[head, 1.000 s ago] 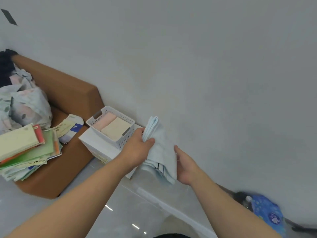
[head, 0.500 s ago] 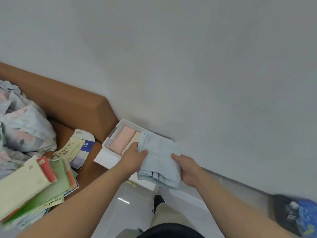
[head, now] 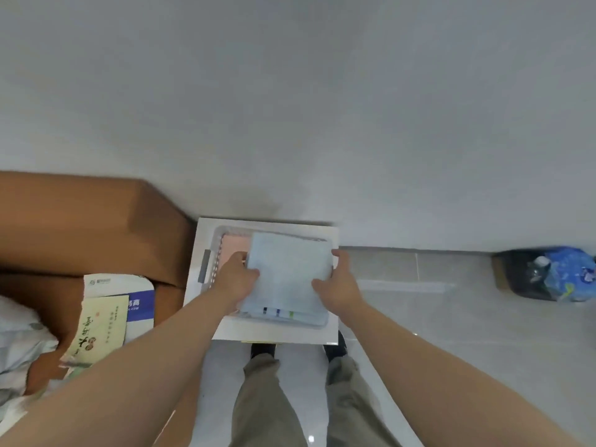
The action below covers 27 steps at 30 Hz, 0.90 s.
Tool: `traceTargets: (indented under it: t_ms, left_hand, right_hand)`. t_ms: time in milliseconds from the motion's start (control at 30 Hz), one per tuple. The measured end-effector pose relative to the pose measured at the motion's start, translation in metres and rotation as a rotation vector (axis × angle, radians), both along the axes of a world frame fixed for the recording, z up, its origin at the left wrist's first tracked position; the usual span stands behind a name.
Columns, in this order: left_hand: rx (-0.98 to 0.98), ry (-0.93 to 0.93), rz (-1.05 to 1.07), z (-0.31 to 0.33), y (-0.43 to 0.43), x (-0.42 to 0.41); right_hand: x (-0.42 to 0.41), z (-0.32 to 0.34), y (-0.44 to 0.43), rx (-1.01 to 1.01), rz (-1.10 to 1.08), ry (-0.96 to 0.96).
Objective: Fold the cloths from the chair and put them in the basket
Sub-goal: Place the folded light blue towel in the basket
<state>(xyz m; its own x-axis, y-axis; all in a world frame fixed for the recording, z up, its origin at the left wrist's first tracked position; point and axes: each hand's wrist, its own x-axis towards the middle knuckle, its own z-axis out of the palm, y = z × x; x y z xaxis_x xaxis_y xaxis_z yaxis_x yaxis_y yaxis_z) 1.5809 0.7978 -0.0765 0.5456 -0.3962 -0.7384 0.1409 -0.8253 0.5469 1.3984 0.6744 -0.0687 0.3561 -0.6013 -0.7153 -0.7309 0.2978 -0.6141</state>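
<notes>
A folded light blue cloth [head: 287, 272] with coloured stripes at its near edge lies flat over the white basket [head: 215, 250]. My left hand [head: 237, 279] grips its left edge, thumb on top. Its right edge is held by my right hand [head: 338, 283], again with the thumb on top. Under the blue cloth a folded pink cloth [head: 235, 248] shows at the basket's left end. The basket stands on a white box [head: 274, 333] against the wall. The brown chair [head: 80, 227] is to the left.
Papers and booklets [head: 106, 317] and a pale floral cloth [head: 19, 343] lie on the chair seat. A black bin with a blue bag [head: 554, 275] stands on the tiled floor at the right. My legs and shoes are just below the box.
I have stepped up to the basket and the view has tipped down. Both hands have brought the blue cloth from hanging upright to lying flat over the basket.
</notes>
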Motion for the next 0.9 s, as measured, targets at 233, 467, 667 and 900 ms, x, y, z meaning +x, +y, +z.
traceTargets:
  t_ms: [233, 467, 667, 900]
  left_hand:
    - [-0.026, 0.085, -0.022, -0.063, 0.003, 0.011]
    - [-0.061, 0.026, -0.175, -0.082, 0.008, 0.009]
    - [-0.117, -0.568, -0.759, -0.081, 0.021, 0.013]
    - [0.074, -0.628, -1.288, -0.095, 0.01, 0.019]
  right_hand:
    - [0.02, -0.037, 0.017, -0.285, 0.237, 0.202]
    - [0.035, -0.05, 0.024, -0.312, 0.354, 0.433]
    - [0.032, -0.041, 0.043, -0.587, 0.75, 0.656]
    - [0.04, -0.062, 0.038, -0.549, 1.086, 0.787]
